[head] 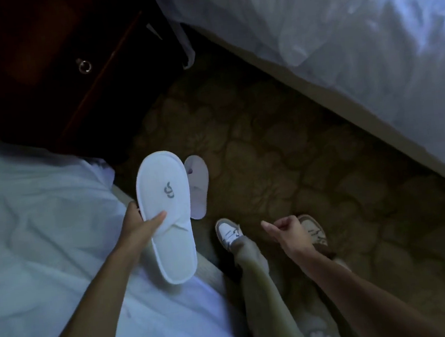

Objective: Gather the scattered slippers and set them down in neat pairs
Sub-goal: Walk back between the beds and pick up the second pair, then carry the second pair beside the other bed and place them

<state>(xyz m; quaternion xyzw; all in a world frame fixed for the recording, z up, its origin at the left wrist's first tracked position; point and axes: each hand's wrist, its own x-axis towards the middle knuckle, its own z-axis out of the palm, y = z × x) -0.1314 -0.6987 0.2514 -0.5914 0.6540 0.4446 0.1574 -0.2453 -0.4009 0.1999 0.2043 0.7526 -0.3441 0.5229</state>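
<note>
From the head camera, the left hand is holding a white slipper, fingers wrapped around its middle. The right hand is loosely curled and holding nothing. A second slipper is lying on the carpet, just beside the first, at about one o'clock from it. The held slipper could slip, since the grip looks light. Two beds are crowding the narrow floor, with a dark nightstand at eleven o'clock. The person's shoes are standing near the floor slipper.
</note>
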